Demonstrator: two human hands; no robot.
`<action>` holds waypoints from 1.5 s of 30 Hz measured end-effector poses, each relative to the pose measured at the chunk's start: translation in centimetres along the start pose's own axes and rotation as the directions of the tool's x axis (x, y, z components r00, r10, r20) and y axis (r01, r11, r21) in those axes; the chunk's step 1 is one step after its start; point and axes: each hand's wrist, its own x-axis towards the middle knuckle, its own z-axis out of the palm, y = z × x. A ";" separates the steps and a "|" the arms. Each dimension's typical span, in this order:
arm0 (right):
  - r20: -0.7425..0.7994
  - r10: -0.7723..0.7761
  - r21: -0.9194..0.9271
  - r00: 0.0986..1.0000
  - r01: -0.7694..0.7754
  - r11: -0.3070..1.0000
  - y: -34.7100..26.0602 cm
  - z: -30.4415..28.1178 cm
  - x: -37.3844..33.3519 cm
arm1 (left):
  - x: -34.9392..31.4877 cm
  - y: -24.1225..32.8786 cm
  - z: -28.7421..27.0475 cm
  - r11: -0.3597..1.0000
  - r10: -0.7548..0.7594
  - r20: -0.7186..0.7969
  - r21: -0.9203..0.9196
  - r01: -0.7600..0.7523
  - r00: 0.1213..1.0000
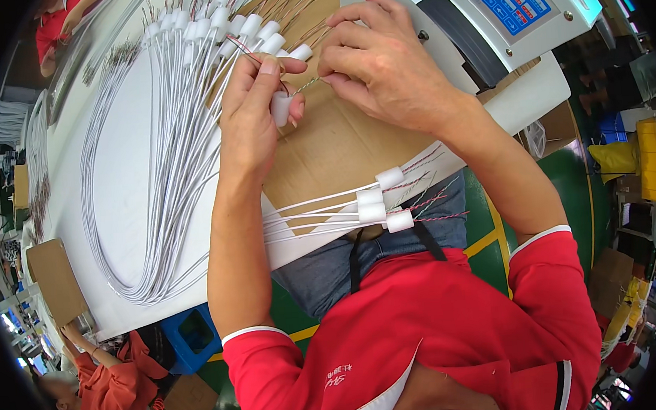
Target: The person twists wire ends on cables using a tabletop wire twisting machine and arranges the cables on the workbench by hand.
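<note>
Clasps a white cylinder [281, 109] in the left hand [253, 104], fingers closed about it, with thin reddish wires [244, 48] passing up by the thumb. Pinches a green-and-white twisted pair [308, 84] in the right hand [383, 57], thumb and finger together on the strand, just right of the cylinder. Cannot tell the exact contact of the left fingers hidden behind the cylinder. Holds both hands near each other, above a brown sheet [325, 156] on a white table [98, 308].

Has a large bundle of white cables [166, 162] left of the grip, looped toward the body and fanned out at the far end. Bears white sleeves [253, 25] on those far ends, just beyond the left-hand grip, with twisted wires sticking out past them.

Has a smaller group of cables [305, 204] nearer the body than the grip, with white end pieces [371, 206] by the table edge and red and green wires pointing right. Has a pale machine [557, 25] with a blue keypad [507, 0] beyond the right-hand grip, to its right. Wears a red shirt [424, 304]. Has a blue bin [177, 342] and a co-worker in orange-red [118, 391] well apart from the grip, toward the lower left.
</note>
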 end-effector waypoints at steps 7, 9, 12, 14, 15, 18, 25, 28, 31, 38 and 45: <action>-0.024 -0.076 -0.020 0.997 0.076 0.997 0.1 0.1 0.0 | 0.0 0.0 0.2 1.000 0.019 -0.017 -0.016 -0.019 1.000; -0.034 -0.114 -0.070 0.993 0.112 0.991 0.1 0.2 0.1 | 0.0 -0.1 0.1 1.000 0.009 -0.023 -0.022 -0.010 1.000; -0.064 -0.185 -0.140 0.981 0.174 0.975 -0.2 0.8 0.2 | 0.0 0.0 0.2 1.000 0.011 -0.018 -0.028 -0.012 1.000; -0.086 -0.217 -0.165 0.972 0.201 0.966 -0.7 1.3 0.4 | 0.0 -0.1 0.1 0.999 0.010 -0.011 -0.032 -0.011 1.000; -0.105 -0.243 -0.162 0.964 0.224 0.961 -0.9 1.6 0.6 | 0.1 -0.2 0.0 0.999 0.008 -0.008 -0.034 -0.008 1.000; -0.117 -0.288 -0.187 0.951 0.263 0.946 -1.5 2.4 0.6 | 0.2 -0.5 -0.3 0.999 0.005 -0.017 -0.032 -0.005 1.000; -0.109 -0.270 -0.309 0.957 0.225 0.924 -0.8 1.4 -0.3 | 0.0 -0.2 0.2 1.000 0.000 -0.030 -0.027 -0.001 1.000; -0.112 -0.181 -0.314 0.977 0.138 0.939 -1.1 0.1 -0.3 | -0.1 0.0 0.3 1.000 -0.006 -0.040 -0.013 0.005 0.999; -0.099 -0.149 -0.434 0.984 0.092 0.896 -1.6 -1.9 0.6 | -0.2 -0.2 0.4 1.000 0.020 -0.036 -0.001 -0.020 0.999; 0.452 -0.050 -0.416 0.891 0.260 0.871 2.1 -6.2 2.4 | -0.3 -0.6 1.5 0.959 0.118 -0.092 0.267 -0.090 0.989; 0.525 -0.068 -0.356 0.849 0.291 0.888 3.3 -5.2 3.6 | -0.3 -1.6 1.1 0.620 0.521 0.022 0.677 -0.396 0.853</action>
